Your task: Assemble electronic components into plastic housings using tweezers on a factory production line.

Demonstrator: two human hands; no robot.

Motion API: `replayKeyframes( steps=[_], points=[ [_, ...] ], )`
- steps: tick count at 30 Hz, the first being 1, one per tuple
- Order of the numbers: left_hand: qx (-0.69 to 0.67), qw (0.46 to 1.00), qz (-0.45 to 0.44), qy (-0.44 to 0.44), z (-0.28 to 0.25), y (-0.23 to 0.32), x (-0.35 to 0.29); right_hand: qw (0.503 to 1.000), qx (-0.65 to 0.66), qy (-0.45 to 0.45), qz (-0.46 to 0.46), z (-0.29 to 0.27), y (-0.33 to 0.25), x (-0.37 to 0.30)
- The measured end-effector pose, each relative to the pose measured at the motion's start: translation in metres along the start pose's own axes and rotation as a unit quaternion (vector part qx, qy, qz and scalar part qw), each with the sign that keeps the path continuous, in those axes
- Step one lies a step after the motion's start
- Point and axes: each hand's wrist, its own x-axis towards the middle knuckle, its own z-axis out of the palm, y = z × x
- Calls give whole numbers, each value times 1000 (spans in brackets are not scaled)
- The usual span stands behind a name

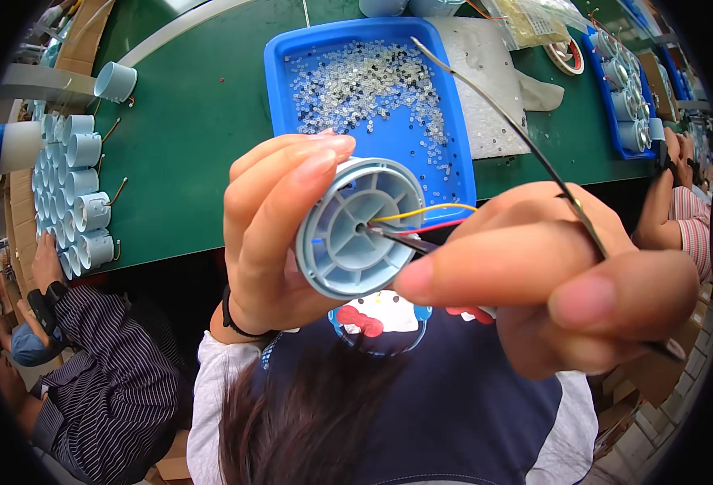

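At the table's near edge, by the blue tray (389,144), the L hand (279,210) grasps the lt-blue housing (342,212) by its rim, ribbed face up to view. R hand (546,271) pinches tweezers (413,242) betw. thumb & index; one prong tip is at the hub hole, but can't tell how deep.

Housing prob. light, stiff plastic, maybe a bit slick; best hold = outer rim, fingers off ribs & wires. Wires look soft & easily nicked, esp. by a metal tip.

Count: 1 housing in hand; 1 tweezers, 2 prongs; 2 coloured wires, i.e. yellow wire (409,214) & red wire (437,228); 1 tape roll (576,65); 1 lone cup (115,82) apart from the L-side cups (84,150), approx. a doz.+, overlapping, no exact no. Tiny beads (372,77) in tray: too many to count.
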Motion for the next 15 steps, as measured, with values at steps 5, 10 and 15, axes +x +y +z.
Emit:
replayKeyframes(
  steps=[5,10,15],
  points=[
    [-75,989,-107,-70,0,-2,-11,993,9,-42,110,-10,-15,10],
    [-213,956,-186,-84,2,0,-15,942,-238,-10,-236,-12,0,29],
    [-309,916,-236,-94,2,-1,-22,876,-159,125,-437,-6,37,60]
  ],
)
